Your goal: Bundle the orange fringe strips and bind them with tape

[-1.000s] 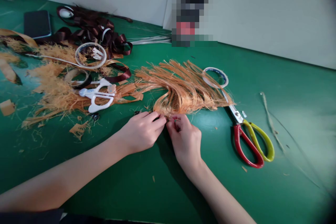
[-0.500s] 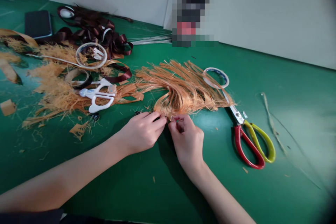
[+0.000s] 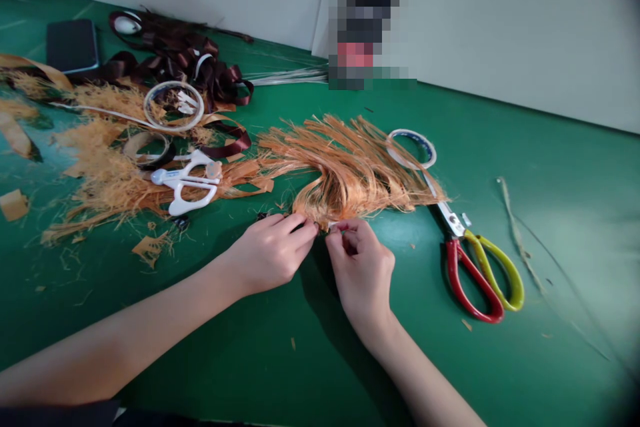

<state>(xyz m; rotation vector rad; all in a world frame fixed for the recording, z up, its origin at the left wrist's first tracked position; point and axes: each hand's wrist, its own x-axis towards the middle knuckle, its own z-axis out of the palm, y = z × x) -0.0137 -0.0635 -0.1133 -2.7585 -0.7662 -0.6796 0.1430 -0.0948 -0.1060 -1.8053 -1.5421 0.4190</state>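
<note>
A fan of orange raffia strands [image 3: 345, 163] lies on the green table [image 3: 525, 360], its gathered base pointing toward me. My left hand [image 3: 270, 253] pinches that gathered base from the left, fingers closed on it. My right hand [image 3: 363, 270] is just to the right, its fingertips pinched on a thin pale strand or wire at the same base. What it holds is too small to name.
Red-and-yellow-handled scissors [image 3: 475, 260] lie right of my hands. A tape ring [image 3: 411, 147] sits beyond them. White scissors [image 3: 187, 181], loose raffia scraps [image 3: 100, 173], dark brown ribbon [image 3: 190, 63], another tape ring [image 3: 173, 105] and a black phone [image 3: 71, 45] fill the left. A white wall runs behind.
My right hand has drawn slightly right and toward me, away from the left hand. The left hand and the raffia have stayed put.
</note>
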